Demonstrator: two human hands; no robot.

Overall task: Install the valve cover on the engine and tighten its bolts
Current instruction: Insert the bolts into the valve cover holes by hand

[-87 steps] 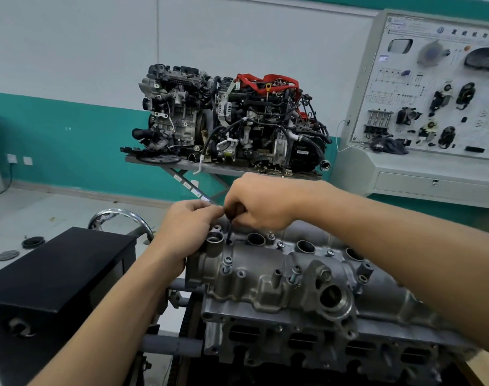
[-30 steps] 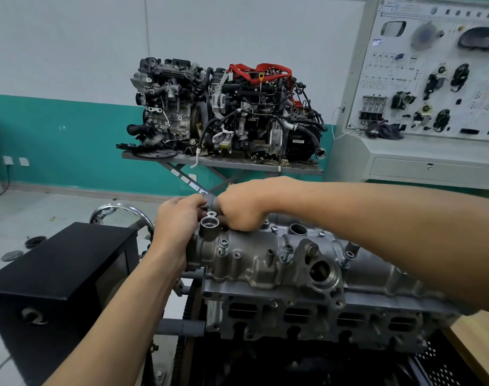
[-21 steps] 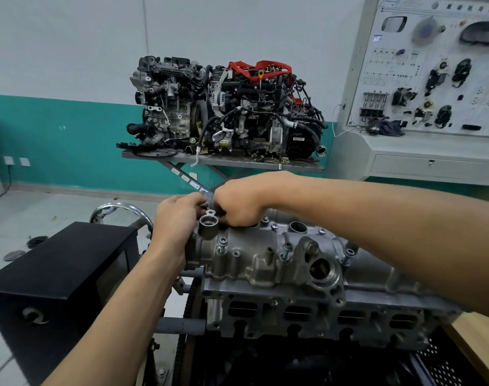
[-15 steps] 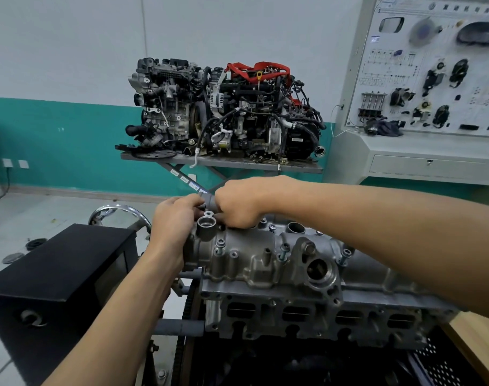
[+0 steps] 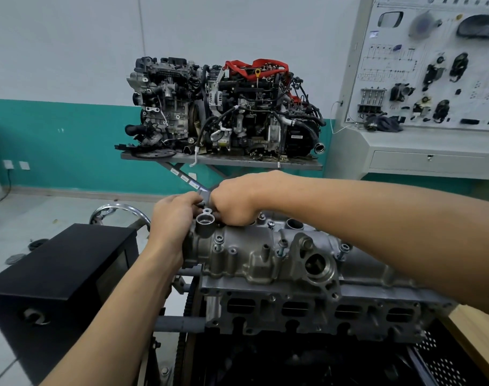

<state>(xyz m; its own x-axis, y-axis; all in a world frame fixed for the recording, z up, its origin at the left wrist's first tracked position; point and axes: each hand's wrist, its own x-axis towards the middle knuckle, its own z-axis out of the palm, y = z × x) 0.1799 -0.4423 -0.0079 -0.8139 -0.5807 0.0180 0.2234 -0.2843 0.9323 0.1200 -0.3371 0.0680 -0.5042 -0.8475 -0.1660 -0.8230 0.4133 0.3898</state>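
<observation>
Shows only two limbs: left hand (image 5: pixel 173 215) and right hand (image 5: pixel 232 203), both bare. Continues into bare left forearm (image 5: pixel 120 302) and bare right forearm (image 5: pixel 377 218), uncovered up to frame edges. Right forearm appears broader, nearer camera.

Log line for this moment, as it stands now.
valve cover: seated on engine | left hand, right hand: curled together at its far-left corner, held item hidden | front bolts: heads standing proud
</observation>
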